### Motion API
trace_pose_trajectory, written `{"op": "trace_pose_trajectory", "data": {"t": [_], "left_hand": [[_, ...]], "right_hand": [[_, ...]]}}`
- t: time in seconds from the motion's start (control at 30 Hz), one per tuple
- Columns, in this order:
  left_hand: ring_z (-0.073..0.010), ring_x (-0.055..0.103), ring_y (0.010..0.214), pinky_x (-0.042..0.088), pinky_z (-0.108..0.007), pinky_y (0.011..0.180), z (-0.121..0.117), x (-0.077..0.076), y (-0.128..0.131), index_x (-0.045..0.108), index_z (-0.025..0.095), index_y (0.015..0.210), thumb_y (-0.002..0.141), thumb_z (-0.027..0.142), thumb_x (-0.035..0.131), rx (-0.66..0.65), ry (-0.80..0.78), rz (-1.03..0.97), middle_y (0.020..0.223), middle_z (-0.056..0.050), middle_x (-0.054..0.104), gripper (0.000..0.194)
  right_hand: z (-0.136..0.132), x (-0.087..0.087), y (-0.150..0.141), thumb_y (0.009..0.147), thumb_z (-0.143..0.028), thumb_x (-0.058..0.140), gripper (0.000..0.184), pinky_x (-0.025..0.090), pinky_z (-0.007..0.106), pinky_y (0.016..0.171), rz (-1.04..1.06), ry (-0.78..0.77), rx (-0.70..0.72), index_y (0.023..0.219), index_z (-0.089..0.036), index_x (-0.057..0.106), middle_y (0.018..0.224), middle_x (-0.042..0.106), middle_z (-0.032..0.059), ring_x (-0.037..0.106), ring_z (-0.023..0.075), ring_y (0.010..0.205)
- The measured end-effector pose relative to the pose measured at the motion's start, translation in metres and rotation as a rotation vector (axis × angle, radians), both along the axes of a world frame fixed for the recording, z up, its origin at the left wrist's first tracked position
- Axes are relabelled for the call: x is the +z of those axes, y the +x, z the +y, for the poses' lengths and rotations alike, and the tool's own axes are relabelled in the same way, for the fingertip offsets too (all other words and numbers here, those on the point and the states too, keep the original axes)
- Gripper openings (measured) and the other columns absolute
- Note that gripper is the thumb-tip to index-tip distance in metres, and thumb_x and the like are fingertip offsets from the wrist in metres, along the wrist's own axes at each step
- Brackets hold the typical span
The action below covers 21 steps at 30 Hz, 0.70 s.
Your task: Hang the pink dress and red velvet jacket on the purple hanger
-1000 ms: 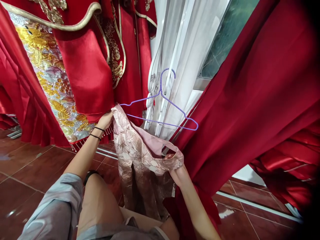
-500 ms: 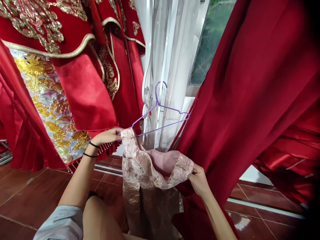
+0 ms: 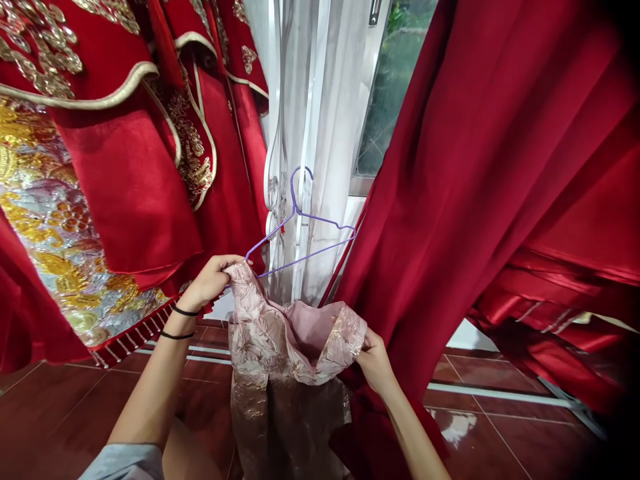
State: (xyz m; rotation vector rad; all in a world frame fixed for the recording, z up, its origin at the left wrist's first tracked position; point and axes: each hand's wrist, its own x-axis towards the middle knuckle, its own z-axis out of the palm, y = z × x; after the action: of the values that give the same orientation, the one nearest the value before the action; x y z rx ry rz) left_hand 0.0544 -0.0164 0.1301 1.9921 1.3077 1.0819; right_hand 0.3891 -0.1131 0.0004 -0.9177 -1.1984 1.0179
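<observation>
A pale pink brocade garment (image 3: pixel 280 360) hangs between my two hands. My left hand (image 3: pixel 213 280) is closed on its upper left edge, together with the left end of a purple wire hanger (image 3: pixel 300 227). The hanger's hook points up in front of a white sheer curtain (image 3: pixel 310 133). My right hand (image 3: pixel 375 360) is closed on the garment's right edge, lower down, beside a large red satin drape (image 3: pixel 500 200).
Red robes with gold embroidery (image 3: pixel 125 167) hang at the left, one with a bright gold and silver panel (image 3: pixel 55 253). A window (image 3: pixel 395 87) shows behind the curtain. The floor (image 3: pixel 55 413) is dark red tile with a white sill strip at the back.
The hanger has turned and come closer to the garment's left shoulder. Both hands have drawn the garment's top edge open and level, and my view has lifted slightly.
</observation>
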Motion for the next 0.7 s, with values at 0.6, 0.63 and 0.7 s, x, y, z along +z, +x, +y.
{"op": "trace_pose_trajectory", "data": {"t": [0.6, 0.63, 0.7], "left_hand": [[-0.0308, 0.070, 0.080, 0.041, -0.030, 0.059, -0.015, 0.011, 0.049, 0.055, 0.017, 0.111, 0.100, 0.034, 0.021, 0.578, 0.270, 0.846, 0.089, -0.015, 0.070, 0.039], [-0.0302, 0.070, 0.079, 0.041, -0.029, 0.058, -0.010, 0.009, 0.045, 0.054, 0.016, 0.110, 0.100, 0.033, 0.020, 0.552, 0.293, 0.886, 0.087, -0.015, 0.070, 0.039], [-0.0289, 0.070, 0.076, 0.041, -0.028, 0.058, -0.002, 0.006, 0.038, 0.053, 0.015, 0.109, 0.101, 0.035, 0.020, 0.482, 0.305, 0.936, 0.082, -0.014, 0.070, 0.039]], "right_hand": [[0.066, 0.027, 0.011, 0.065, -0.029, 0.079, 0.040, 0.054, 0.039, 0.097, 0.105, 0.101, -0.163, 0.104, -0.022, 0.072, 0.110, 0.074, 0.0058, 0.069, 0.0239, 0.103], [0.073, 0.025, 0.023, 0.067, -0.031, 0.078, 0.040, 0.052, 0.039, 0.101, 0.166, 0.086, -0.152, 0.106, -0.023, 0.071, 0.115, 0.073, 0.0056, 0.067, 0.0230, 0.109], [0.088, 0.025, 0.046, 0.070, -0.034, 0.077, 0.038, 0.049, 0.035, 0.106, 0.267, 0.038, -0.087, 0.106, -0.024, 0.071, 0.120, 0.070, 0.0054, 0.065, 0.0209, 0.115]]}}
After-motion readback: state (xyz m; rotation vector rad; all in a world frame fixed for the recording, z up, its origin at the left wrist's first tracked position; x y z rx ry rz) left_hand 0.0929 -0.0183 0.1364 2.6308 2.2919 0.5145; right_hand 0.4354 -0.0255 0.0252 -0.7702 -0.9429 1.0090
